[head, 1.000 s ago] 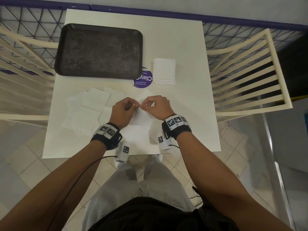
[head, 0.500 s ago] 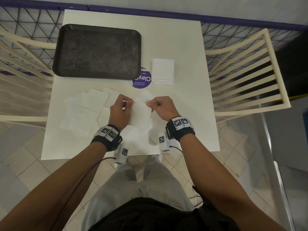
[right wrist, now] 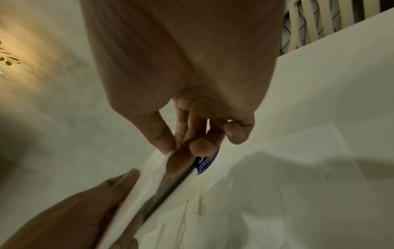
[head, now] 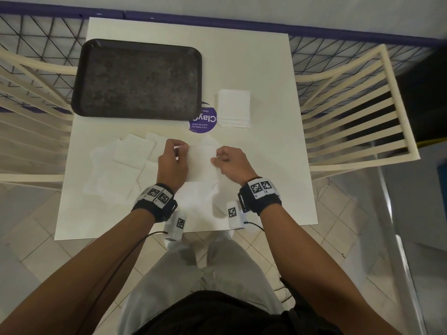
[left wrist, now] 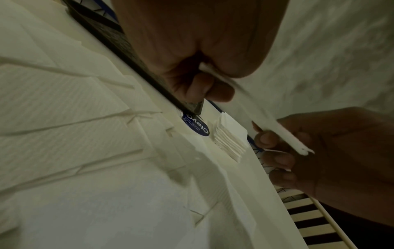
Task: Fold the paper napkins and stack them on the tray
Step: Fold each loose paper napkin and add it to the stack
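Both hands hold one white napkin (head: 202, 163) up off the table (head: 266, 68); the left hand (head: 172, 163) pinches its left edge w/ thumb & fingers curled on it; the right hand (head: 231, 164) pinches its right edge the same way. In the left wrist view the napkin (left wrist: 255, 107) shows edge-on as a thin white strip from one hand to the other. In the right wrist view the right thumb & fingers (right wrist: 197, 144) squeeze the paper.

A messy bunch of loose napkins (head: 121, 165) lies flat on the table, left of the hands & partly under them; they overlap each other. A neat pile of napkins (head: 234, 111) sits at the back right, just beside a round purple sticker (head: 202, 122).

The dark tray (head: 137, 78) is on the back left of the table; its near right corner covers a bit of the sticker; no napkin on it yet.

Cream slat chairs (head: 350, 112) stand on both sides of the table; tile floor (head: 36, 238) below; the person has black wrist bands (head: 154, 203) w/ square code tags.
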Action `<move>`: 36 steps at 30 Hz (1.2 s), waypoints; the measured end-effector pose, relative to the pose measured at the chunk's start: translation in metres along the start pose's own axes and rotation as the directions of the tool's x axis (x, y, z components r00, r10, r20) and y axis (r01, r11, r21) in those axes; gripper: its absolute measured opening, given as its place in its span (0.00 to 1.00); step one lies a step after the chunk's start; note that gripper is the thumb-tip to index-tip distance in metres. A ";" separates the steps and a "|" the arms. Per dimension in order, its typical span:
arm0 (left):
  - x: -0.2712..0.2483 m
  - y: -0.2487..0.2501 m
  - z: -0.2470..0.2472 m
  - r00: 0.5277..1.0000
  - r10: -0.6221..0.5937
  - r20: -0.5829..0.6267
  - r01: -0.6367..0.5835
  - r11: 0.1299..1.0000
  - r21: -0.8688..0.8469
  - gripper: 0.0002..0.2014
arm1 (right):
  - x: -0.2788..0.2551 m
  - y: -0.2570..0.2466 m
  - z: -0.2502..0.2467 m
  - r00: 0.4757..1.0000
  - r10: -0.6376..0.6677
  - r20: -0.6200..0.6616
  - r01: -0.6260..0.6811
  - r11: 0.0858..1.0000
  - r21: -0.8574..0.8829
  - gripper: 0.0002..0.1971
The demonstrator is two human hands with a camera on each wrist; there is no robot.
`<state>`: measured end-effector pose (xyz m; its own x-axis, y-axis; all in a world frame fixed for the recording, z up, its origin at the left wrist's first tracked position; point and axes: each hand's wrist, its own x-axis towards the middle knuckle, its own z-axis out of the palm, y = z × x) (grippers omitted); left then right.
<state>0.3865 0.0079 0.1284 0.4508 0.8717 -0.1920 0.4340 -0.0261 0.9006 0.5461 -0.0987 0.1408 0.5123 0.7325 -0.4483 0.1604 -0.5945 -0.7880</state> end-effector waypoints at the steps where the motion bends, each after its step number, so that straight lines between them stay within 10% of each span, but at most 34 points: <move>1: -0.001 0.003 0.001 0.999 -0.034 0.019 0.034 0.999 -0.021 0.11 | 0.004 -0.001 -0.006 1.000 -0.018 -0.020 0.018 1.000 -0.021 0.05; 12: 0.005 -0.020 0.014 0.919 -0.237 0.314 0.204 0.970 0.134 0.06 | 0.105 -0.025 -0.100 0.951 -0.079 -0.299 0.052 0.994 -0.097 0.09; 19: 0.004 -0.041 0.023 0.882 -0.266 0.388 0.106 0.916 0.387 0.06 | 0.153 -0.021 -0.118 0.946 -0.014 -0.325 -0.044 0.984 -0.170 0.09; 36: -0.013 -0.044 0.035 0.886 -0.184 0.425 -0.056 0.868 0.493 0.03 | 0.119 0.010 -0.099 0.921 0.051 -0.387 -0.074 0.996 -0.044 0.12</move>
<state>0.3887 -0.0193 0.0772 0.6516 0.5691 -0.5015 0.7357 -0.3129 0.6007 0.6919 -0.0497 0.1214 0.8063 0.5156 -0.2899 0.1591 -0.6611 -0.7333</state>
